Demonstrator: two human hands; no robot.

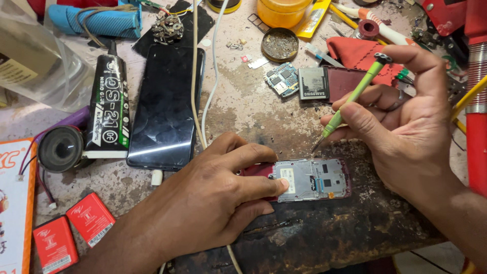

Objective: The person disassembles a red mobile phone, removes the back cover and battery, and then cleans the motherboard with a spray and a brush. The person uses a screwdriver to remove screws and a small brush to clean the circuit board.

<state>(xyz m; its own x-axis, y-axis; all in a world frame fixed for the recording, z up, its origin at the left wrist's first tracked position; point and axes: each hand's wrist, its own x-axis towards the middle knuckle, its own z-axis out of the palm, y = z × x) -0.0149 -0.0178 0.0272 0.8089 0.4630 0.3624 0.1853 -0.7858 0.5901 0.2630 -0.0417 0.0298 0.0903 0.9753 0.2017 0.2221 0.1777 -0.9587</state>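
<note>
I see my left hand [213,203] lying flat over the near end of a small opened mobile phone with a dark red casing and an exposed silver metal frame [309,180], fingers pressed down together, thumb tip resting on the frame's left part. The phone lies level on the worn, dark-stained tabletop [253,106], near the front edge, between both hands.

My right hand [406,132] pinches a slim green-handled precision screwdriver [352,96] between thumb and fingers, with the index fingertip capping its top. The screwdriver is tilted, tip pointing down-left and ending just above the phone's upper edge; I cannot tell whether it touches.

Surroundings:
- A large black smartphone with a glossy dark screen [165,109] lies left of centre, well apart from the opened phone.
- A black adhesive tube with a white label [109,106] lies just beside the smartphone.
- Two red rectangular batteries [73,231] lie at the lower left.
- A small green circuit board [282,79] and a grey battery [313,83] lie beyond the opened phone.
- A white cable [210,66] runs across the tabletop toward my left hand.
</note>
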